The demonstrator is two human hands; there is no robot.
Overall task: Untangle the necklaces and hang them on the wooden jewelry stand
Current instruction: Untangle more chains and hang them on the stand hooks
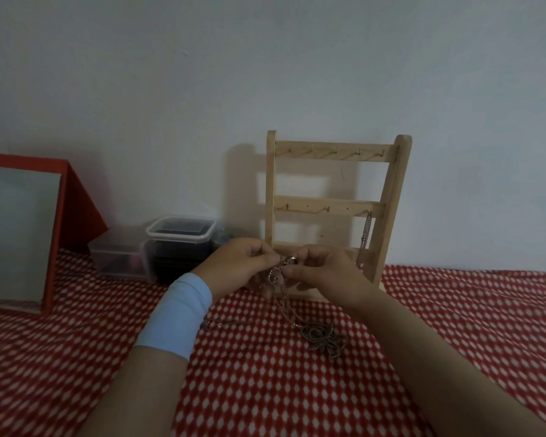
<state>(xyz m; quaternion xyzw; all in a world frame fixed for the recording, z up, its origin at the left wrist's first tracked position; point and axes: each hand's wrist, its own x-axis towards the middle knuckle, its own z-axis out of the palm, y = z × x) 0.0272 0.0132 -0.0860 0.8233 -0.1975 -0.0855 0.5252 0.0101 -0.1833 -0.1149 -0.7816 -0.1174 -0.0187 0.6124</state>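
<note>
The wooden jewelry stand (334, 212) leans upright against the wall, with rows of small hooks on its crossbars. One chain necklace (364, 238) hangs from the rightmost hook of the middle bar. In front of the stand, my left hand (237, 266) and my right hand (328, 272) pinch the top of a tangled bundle of necklaces (279, 272) between them. Its chains trail down to a knotted heap (322, 339) lying on the red-and-white patterned cloth (454, 326). My left wrist wears a light blue band.
A clear plastic box with a dark inside (180, 247) and a lower clear tub (117, 257) stand at the wall left of the stand. A red-framed mirror (19, 234) leans at the far left.
</note>
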